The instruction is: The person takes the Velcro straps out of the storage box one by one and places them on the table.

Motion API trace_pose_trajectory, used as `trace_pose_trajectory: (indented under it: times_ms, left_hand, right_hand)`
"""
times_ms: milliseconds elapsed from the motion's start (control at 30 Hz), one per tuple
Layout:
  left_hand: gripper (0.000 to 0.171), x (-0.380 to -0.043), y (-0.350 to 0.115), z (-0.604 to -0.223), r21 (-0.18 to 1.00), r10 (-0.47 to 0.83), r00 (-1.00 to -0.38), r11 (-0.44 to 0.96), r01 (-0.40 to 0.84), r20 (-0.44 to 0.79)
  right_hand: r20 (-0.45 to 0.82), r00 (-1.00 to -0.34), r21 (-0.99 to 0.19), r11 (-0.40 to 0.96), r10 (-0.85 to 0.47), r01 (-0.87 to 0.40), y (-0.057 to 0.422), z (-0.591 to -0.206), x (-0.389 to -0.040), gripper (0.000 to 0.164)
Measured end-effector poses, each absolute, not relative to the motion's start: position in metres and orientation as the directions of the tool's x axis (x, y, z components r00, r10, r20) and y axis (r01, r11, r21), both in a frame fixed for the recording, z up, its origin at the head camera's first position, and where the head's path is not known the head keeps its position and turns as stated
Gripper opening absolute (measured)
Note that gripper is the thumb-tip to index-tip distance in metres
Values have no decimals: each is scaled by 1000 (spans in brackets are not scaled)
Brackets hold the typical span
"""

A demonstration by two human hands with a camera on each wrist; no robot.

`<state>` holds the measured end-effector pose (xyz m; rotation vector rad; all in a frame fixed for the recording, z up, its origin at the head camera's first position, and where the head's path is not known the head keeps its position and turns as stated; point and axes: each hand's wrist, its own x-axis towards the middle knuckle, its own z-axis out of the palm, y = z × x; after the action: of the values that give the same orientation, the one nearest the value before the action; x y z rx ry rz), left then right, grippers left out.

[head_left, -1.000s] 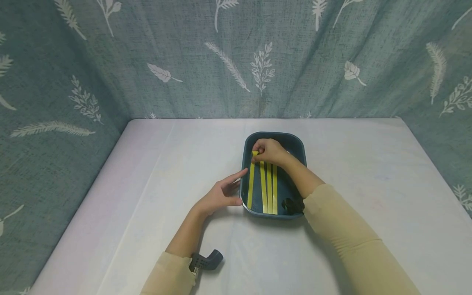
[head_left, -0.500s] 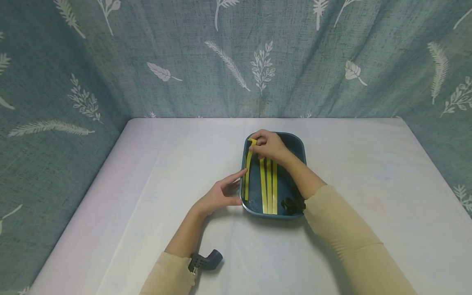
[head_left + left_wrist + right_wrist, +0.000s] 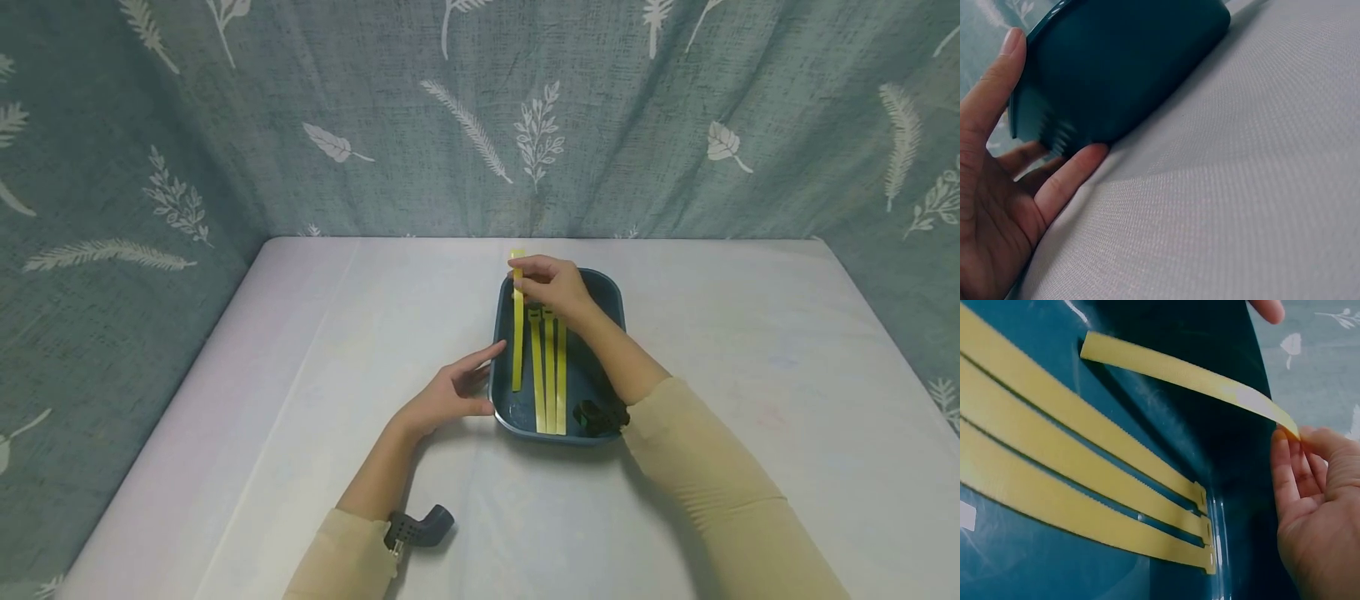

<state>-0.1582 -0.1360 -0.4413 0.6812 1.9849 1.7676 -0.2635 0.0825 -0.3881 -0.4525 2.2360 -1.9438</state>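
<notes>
My right hand pinches a yellow strap between thumb and fingers near its far end. The strap's long part hangs over the left side of a dark teal bin. Three more yellow straps lie side by side on the bin's floor, their slotted heads towards the far wall. My left hand rests against the bin's left side with fingers spread and straight. In the left wrist view, fingertips touch the outer wall of the bin.
The bin stands on a white cloth-covered table. A leaf-patterned curtain hangs behind it and at both sides. Dark wrist cameras are on both wrists; the right one sits over the bin's near right corner.
My right hand has lifted the leftmost strap off the bin's floor, moving up and away, and the strap's end now sticks out past the fingers. My left hand stays put.
</notes>
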Motion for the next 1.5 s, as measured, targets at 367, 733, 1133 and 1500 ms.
trace_pose_trajectory:
  times_ms: [367, 733, 1133, 1500]
  left_hand:
    - [87, -159, -136, -441, 991, 601, -797, 67, 113, 51]
    - [86, -158, -136, -444, 992, 609, -792, 63, 109, 48]
    - [83, -158, -136, -440, 989, 594, -804, 91, 115, 38]
    - [87, -158, -138, -443, 987, 591, -805, 90, 131, 52]
  right_hand:
    - [115, -958, -988, 69, -263, -137, 88, -381, -265, 51]
    - [54, -971, -998, -35, -231, -47, 96, -374, -268, 65]
    - [81, -971, -994, -92, -226, -62, 111, -347, -262, 76]
    - [82, -982, -996, -47, -171, -75, 139, -333, -256, 80]
